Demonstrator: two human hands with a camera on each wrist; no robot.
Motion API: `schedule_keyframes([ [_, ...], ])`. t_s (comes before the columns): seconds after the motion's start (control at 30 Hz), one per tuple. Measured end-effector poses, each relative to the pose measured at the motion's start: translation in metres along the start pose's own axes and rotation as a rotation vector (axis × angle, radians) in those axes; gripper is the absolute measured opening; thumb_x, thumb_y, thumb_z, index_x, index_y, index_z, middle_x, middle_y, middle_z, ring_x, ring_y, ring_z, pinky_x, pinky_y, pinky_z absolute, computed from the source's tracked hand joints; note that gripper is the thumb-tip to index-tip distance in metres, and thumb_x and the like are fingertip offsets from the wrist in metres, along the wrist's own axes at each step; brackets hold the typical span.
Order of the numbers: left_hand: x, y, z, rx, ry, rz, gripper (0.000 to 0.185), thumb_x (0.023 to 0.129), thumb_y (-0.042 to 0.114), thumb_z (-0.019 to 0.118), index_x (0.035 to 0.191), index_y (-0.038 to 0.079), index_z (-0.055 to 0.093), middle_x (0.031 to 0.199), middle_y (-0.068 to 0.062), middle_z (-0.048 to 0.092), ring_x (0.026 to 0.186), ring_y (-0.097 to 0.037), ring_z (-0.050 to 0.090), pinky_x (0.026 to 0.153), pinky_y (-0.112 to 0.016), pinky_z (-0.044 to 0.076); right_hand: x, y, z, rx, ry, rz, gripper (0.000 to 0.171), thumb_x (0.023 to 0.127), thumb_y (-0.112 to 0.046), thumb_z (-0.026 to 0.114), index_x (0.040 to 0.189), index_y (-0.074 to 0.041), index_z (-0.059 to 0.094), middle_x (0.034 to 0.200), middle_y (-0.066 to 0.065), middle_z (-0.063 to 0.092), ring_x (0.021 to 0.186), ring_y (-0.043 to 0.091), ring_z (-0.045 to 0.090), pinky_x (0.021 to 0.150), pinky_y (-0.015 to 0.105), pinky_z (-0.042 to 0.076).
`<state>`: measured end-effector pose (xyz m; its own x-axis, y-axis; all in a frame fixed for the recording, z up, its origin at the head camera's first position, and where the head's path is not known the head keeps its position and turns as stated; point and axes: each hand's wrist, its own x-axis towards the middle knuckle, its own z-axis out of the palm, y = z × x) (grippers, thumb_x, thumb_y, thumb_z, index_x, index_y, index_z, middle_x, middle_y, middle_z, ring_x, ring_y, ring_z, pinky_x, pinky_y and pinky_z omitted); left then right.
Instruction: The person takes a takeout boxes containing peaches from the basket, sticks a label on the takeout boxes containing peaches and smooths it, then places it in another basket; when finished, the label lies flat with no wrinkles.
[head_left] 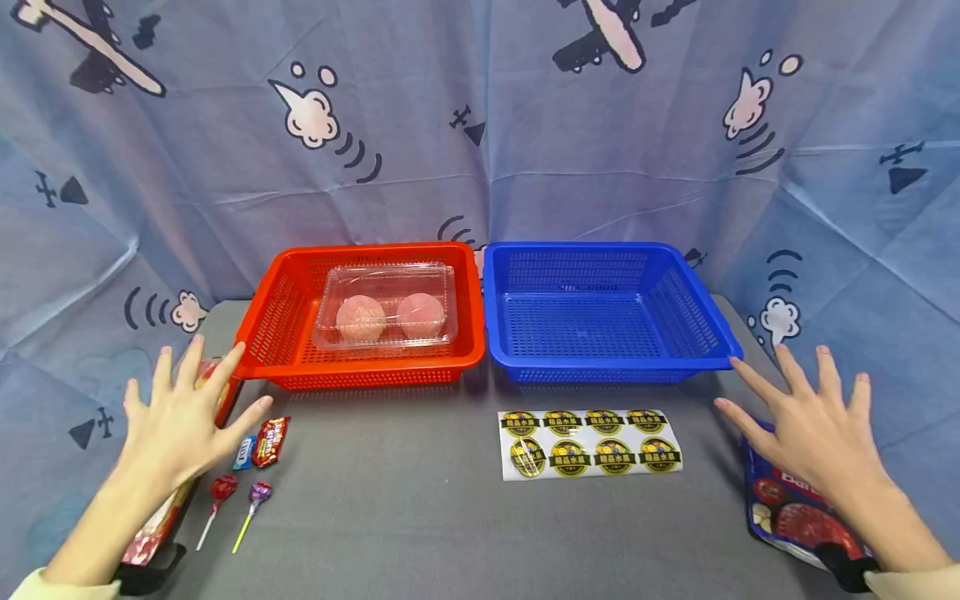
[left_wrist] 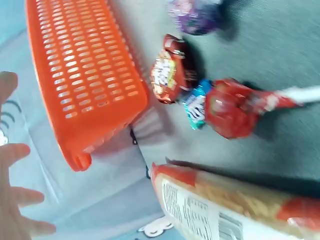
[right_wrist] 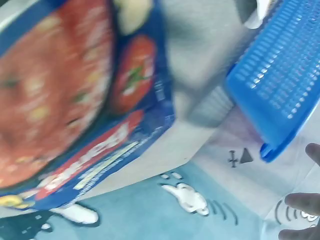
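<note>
My left hand [head_left: 176,425] is held with fingers spread and nothing in it, near the front left corner of the red basket [head_left: 367,379]. Below and beside it lie a red lollipop [head_left: 222,487], a purple lollipop [head_left: 259,493], a small red-brown candy packet [head_left: 271,442], a small blue packet [head_left: 244,452] and a long red food package [left_wrist: 230,205]. My right hand [head_left: 821,417], fingers likewise spread and holding nothing, is beside the front right corner of the blue basket [head_left: 611,372]. Beneath the right wrist is a dark blue food pouch [head_left: 795,508] with a meat picture.
Inside the red basket sits a clear plastic box [head_left: 390,283] with two round pinkish things [head_left: 421,317]. A sheet of round fruit stickers [head_left: 591,444] lies on the grey table [head_left: 390,500] before the blue basket. A blue printed curtain [head_left: 420,125] hangs behind and at both sides.
</note>
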<state>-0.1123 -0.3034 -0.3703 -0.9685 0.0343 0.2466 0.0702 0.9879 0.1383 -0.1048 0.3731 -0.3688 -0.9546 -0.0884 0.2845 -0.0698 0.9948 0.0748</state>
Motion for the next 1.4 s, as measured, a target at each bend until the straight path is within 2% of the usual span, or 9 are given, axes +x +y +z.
schedule_keyframes([
  [0.27, 0.023, -0.003, 0.005, -0.224, -0.027, -0.035, 0.082, 0.095, 0.055, 0.062, 0.162, 0.021, 0.027, 0.166, -0.033, 0.017, 0.14, -0.066, 0.026, 0.092, -0.089, 0.026, 0.02, -0.028, -0.008, 0.067, 0.0, -0.034, 0.066, 0.095, -0.061, 0.059, 0.147, -0.02, 0.054, 0.153, 0.034, 0.04, 0.149, 0.061, 0.014, 0.107, 0.086, 0.013],
  [0.4, 0.033, -0.004, 0.009, -0.319, -0.028, -0.043, 0.084, 0.096, 0.051, 0.063, 0.163, 0.019, 0.025, 0.165, -0.035, 0.016, 0.138, -0.069, 0.028, 0.093, -0.088, 0.027, 0.031, -0.043, -0.01, 0.116, 0.019, -0.053, 0.064, 0.095, -0.058, 0.061, 0.147, -0.022, 0.054, 0.154, 0.033, 0.04, 0.15, 0.061, 0.016, 0.11, 0.084, 0.013],
  [0.53, 0.041, -0.004, 0.014, -0.395, -0.055, -0.068, 0.091, 0.094, 0.052, 0.065, 0.165, 0.019, 0.019, 0.165, -0.036, 0.014, 0.146, -0.063, 0.023, 0.098, -0.087, 0.027, 0.043, -0.063, -0.012, 0.167, 0.028, -0.092, 0.063, 0.096, -0.055, 0.062, 0.148, -0.021, 0.054, 0.155, 0.034, 0.04, 0.148, 0.062, 0.019, 0.111, 0.082, 0.019],
  [0.67, 0.049, -0.002, 0.021, -0.433, -0.065, -0.087, 0.099, 0.091, 0.054, 0.069, 0.165, 0.018, 0.014, 0.166, -0.034, 0.014, 0.151, -0.055, 0.019, 0.102, -0.084, 0.028, 0.058, -0.091, -0.017, 0.22, 0.01, -0.134, 0.062, 0.097, -0.053, 0.063, 0.15, -0.021, 0.053, 0.157, 0.034, 0.038, 0.149, 0.063, 0.019, 0.109, 0.082, 0.024],
  [0.9, 0.062, 0.003, 0.032, -0.509, -0.032, -0.104, 0.103, 0.087, 0.051, 0.075, 0.164, 0.011, 0.019, 0.154, -0.03, 0.038, 0.135, -0.049, 0.038, 0.101, -0.073, 0.038, 0.09, -0.152, -0.019, 0.335, -0.014, -0.182, 0.061, 0.098, -0.05, 0.063, 0.151, -0.022, 0.052, 0.158, 0.027, 0.041, 0.147, 0.056, 0.031, 0.102, 0.079, 0.039],
  [1.07, 0.066, 0.002, 0.036, -0.524, -0.078, -0.198, 0.109, 0.085, 0.058, 0.074, 0.164, 0.01, 0.016, 0.15, -0.029, 0.042, 0.13, -0.046, 0.043, 0.101, -0.07, 0.043, 0.116, -0.198, -0.016, 0.467, -0.068, -0.181, 0.062, 0.098, -0.051, 0.062, 0.153, -0.025, 0.05, 0.159, 0.022, 0.042, 0.145, 0.047, 0.038, 0.102, 0.073, 0.045],
  [1.2, 0.067, 0.0, 0.038, -0.539, -0.153, -0.266, 0.117, 0.084, 0.066, 0.071, 0.165, 0.009, 0.009, 0.148, -0.03, 0.042, 0.125, -0.045, 0.046, 0.099, -0.067, 0.048, 0.131, -0.229, -0.012, 0.615, -0.08, -0.182, 0.06, 0.099, -0.045, 0.062, 0.152, -0.019, 0.051, 0.154, 0.023, 0.046, 0.139, 0.046, 0.045, 0.108, 0.067, 0.044],
  [1.3, 0.067, -0.002, 0.039, -0.529, -0.188, -0.277, 0.122, 0.084, 0.067, 0.07, 0.165, 0.006, 0.003, 0.147, -0.033, 0.041, 0.122, -0.045, 0.048, 0.097, -0.065, 0.049, 0.139, -0.25, -0.007, 0.733, -0.062, -0.183, 0.057, 0.1, -0.04, 0.061, 0.15, -0.014, 0.054, 0.147, 0.022, 0.052, 0.133, 0.043, 0.051, 0.11, 0.062, 0.045],
  [1.4, 0.068, -0.004, 0.039, -0.521, -0.181, -0.25, 0.122, 0.085, 0.065, 0.071, 0.164, 0.002, 0.003, 0.142, -0.033, 0.044, 0.117, -0.043, 0.051, 0.093, -0.06, 0.05, 0.145, -0.27, -0.003, 0.83, -0.046, -0.169, 0.055, 0.1, -0.036, 0.061, 0.147, -0.01, 0.055, 0.142, 0.021, 0.055, 0.126, 0.039, 0.055, 0.105, 0.056, 0.05],
])
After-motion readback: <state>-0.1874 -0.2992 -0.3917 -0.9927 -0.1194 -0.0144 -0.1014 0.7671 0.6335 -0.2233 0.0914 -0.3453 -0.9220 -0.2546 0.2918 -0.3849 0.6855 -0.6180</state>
